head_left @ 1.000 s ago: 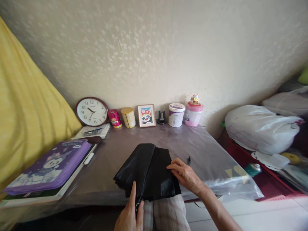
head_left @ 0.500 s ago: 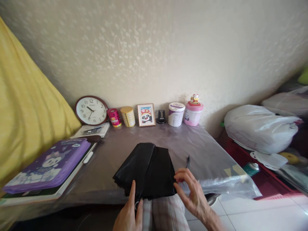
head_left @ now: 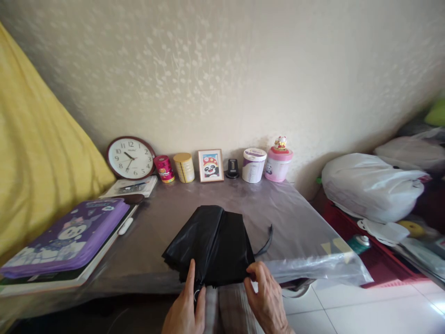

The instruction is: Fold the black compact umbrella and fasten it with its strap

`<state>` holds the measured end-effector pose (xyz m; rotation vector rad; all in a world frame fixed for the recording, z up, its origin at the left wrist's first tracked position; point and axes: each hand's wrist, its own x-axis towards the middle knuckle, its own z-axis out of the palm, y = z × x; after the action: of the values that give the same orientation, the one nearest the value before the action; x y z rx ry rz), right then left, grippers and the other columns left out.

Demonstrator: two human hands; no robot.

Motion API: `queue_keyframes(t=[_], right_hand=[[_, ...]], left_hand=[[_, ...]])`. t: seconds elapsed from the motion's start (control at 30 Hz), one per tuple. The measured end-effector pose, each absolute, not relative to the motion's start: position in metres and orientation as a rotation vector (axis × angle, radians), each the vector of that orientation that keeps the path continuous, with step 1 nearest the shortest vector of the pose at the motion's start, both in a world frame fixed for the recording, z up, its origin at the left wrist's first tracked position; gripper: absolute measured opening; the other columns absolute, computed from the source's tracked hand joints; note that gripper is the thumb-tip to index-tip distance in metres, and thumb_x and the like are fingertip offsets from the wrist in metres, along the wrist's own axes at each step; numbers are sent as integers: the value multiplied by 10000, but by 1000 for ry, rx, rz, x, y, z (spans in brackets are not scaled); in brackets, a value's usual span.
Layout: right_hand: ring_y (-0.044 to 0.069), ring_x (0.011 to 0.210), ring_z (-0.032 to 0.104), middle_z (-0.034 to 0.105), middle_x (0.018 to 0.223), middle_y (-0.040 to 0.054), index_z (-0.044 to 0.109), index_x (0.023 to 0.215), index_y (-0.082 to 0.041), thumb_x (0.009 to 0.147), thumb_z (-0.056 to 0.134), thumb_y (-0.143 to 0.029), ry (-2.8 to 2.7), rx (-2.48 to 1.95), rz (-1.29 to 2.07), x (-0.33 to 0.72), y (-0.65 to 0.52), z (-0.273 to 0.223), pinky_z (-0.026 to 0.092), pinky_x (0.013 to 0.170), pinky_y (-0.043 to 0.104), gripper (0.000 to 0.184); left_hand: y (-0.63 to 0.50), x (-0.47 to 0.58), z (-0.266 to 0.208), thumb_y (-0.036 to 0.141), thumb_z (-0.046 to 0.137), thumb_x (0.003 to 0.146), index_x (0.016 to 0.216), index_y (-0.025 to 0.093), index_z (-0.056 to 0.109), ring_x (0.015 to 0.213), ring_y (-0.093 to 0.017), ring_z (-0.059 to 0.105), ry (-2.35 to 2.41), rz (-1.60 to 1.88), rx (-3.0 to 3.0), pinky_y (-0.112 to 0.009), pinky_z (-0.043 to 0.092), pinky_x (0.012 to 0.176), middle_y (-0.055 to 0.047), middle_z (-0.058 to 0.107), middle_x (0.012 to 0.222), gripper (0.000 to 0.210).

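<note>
A black folding umbrella (head_left: 215, 246), collapsed with its canopy loose and fanned out, lies at the table's front edge. My left hand (head_left: 186, 304) is closed round its handle, the index finger stretched along the canopy. At the canopy's lower right corner, my right hand (head_left: 266, 292) pinches the fabric edge between thumb and fingers. A thin dark strap (head_left: 267, 241) sticks out from the canopy's right side onto the table. Most of the handle is hidden by my left hand.
The table (head_left: 285, 218) has a clear plastic cover. Along the wall stand a clock (head_left: 130, 158), tins, a panda picture (head_left: 211, 165), a stapler (head_left: 232, 168) and tubs. A purple folder (head_left: 66, 236) lies left; a white bag (head_left: 371, 185) sits right.
My right hand has moved slightly left and down along the canopy's right edge. The strap now shows more fully beside it. My left hand keeps its grip on the handle.
</note>
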<state>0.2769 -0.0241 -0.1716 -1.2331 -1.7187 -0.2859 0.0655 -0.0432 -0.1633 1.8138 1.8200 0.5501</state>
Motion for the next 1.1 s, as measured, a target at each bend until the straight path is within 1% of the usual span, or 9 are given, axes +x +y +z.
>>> queue_keyframes(t=[0.2, 0.37, 0.47, 0.53, 0.63, 0.73, 0.83, 0.97, 1.1], right_hand=[[93, 471, 540, 588, 706, 1, 435, 1118, -156, 853, 344, -109, -1697, -1225, -59, 263, -38, -167, 437, 478, 195, 284], [109, 581, 596, 606, 755, 26, 403, 1189, -172, 898, 438, -198, -1704, -1177, 152, 269, -46, -165, 503, 568, 191, 294], [107, 671, 614, 605, 866, 43, 457, 1135, -203, 907, 431, -182, -1647, -1203, 90, 292, -36, -163, 521, 629, 198, 231], [129, 810, 621, 579, 997, 71, 503, 1105, -218, 904, 418, -152, -1710, -1220, -38, 308, -25, -160, 528, 696, 233, 227], [146, 962, 591, 468, 1246, 112, 521, 1170, -230, 889, 376, -86, -1939, -1175, -118, 323, -9, -154, 529, 769, 268, 347], [136, 976, 576, 360, 1376, 128, 523, 1219, -225, 869, 342, -35, -2130, -1077, -117, 323, 2, -148, 533, 787, 276, 438], [139, 959, 576, 368, 1390, 131, 572, 1161, -209, 862, 353, -32, -2209, -963, -172, 317, 9, -141, 537, 791, 294, 411], [141, 925, 596, 452, 1342, 121, 622, 975, -183, 882, 402, -81, -2223, -850, -171, 313, 17, -127, 535, 781, 281, 260], [127, 985, 601, 449, 1349, 115, 572, 992, -180, 910, 401, -108, -2189, -821, -42, 308, 27, -112, 508, 842, 256, 203]], left_hand=[[-46, 68, -157, 346, 219, 945, 1482, 113, 58, 1139, -210, 547, 1825, 636, 1826, -292, 469, 879, -136, 450, 1351, 607], [-45, 67, -157, 356, 218, 944, 1482, 105, 47, 1097, -226, 577, 1808, 614, 1808, -312, 466, 876, -151, 505, 1300, 618], [-44, 67, -160, 360, 218, 944, 1483, 117, 21, 1159, -217, 533, 1800, 617, 1801, -312, 446, 915, -140, 450, 1355, 623], [-44, 66, -162, 364, 194, 949, 1484, 125, 10, 1189, -209, 508, 1809, 610, 1796, -313, 430, 940, -131, 424, 1379, 615], [-44, 66, -165, 373, 166, 950, 1484, 132, -1, 1196, -207, 503, 1812, 590, 1800, -320, 424, 946, -125, 413, 1391, 609], [-44, 67, -164, 370, 146, 951, 1483, 131, -17, 1188, -207, 510, 1805, 556, 1806, -325, 425, 943, -128, 410, 1392, 606], [-45, 70, -162, 355, 139, 953, 1484, 134, 4, 1169, -203, 526, 1830, 593, 1787, -322, 430, 934, -124, 432, 1376, 591], [-45, 70, -161, 342, 154, 951, 1483, 111, 39, 1169, -195, 525, 1818, 665, 1828, -290, 425, 938, -126, 423, 1383, 591], [-45, 67, -161, 341, 140, 952, 1479, 88, -2, 1145, -191, 544, 1758, 622, 1850, -276, 432, 917, -142, 443, 1364, 602]])
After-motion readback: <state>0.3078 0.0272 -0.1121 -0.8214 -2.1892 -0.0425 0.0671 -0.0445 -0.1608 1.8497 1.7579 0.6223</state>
